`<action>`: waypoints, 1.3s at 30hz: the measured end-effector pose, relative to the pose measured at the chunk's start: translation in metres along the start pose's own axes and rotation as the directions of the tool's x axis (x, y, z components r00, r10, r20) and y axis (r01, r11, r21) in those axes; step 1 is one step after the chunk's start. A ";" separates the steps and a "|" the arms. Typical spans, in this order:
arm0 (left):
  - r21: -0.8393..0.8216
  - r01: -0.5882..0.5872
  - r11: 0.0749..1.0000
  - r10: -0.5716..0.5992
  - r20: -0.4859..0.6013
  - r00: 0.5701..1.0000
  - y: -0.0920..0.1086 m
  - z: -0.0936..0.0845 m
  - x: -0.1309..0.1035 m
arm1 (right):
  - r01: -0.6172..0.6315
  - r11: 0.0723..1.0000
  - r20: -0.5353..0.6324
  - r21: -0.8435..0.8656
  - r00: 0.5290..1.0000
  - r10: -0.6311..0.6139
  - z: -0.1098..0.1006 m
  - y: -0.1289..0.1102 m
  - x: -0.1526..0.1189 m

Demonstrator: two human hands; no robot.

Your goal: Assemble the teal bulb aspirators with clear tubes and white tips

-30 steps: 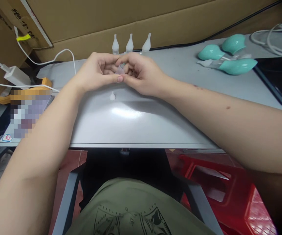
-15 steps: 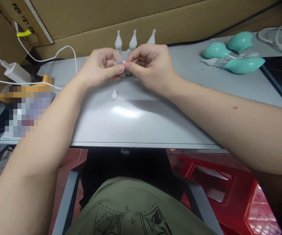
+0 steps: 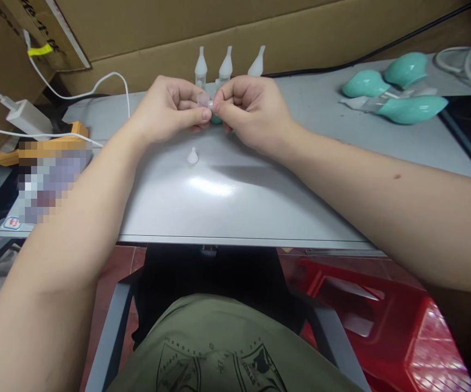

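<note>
Pinching clear piece in fingertips of left grip and right grip, from either side; noting white tip on tabletop, nearer front edge.

A makeshift workshop corner is suggested. The grey tabletop is backed by cardboard panelling across the top; like parts are grouped on it, white nozzles at upper centre and teal squeeze bulbs at upper right. A red plastic stool is seen at lower right.
</note>
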State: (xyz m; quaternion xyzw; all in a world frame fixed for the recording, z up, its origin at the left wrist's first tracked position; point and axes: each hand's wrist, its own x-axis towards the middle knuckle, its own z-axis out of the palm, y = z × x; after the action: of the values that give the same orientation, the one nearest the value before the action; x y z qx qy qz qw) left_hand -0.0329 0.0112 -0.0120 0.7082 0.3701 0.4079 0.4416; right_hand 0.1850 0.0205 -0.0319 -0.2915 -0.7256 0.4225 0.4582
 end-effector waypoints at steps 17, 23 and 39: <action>0.050 0.021 0.999 -0.024 0.065 0.998 0.001 -0.005 -0.001 | -0.032 0.984 0.056 -0.174 0.998 0.042 0.004 -0.004 -0.002; 0.025 0.078 0.997 -0.081 0.118 0.990 -0.004 -0.008 0.000 | -0.071 0.986 0.123 -0.153 0.988 0.090 -0.001 0.000 -0.002; -0.002 0.077 0.997 -0.076 0.100 0.992 -0.002 -0.013 0.001 | -0.023 0.999 0.075 -0.031 0.997 0.026 -0.005 0.009 0.000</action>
State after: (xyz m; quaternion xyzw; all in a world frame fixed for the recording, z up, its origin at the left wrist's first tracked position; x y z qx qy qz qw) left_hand -0.0449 0.0171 -0.0100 0.7116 0.3732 0.3560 0.4771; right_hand 0.1898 0.0268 -0.0384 -0.2910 -0.7450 0.4280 0.4208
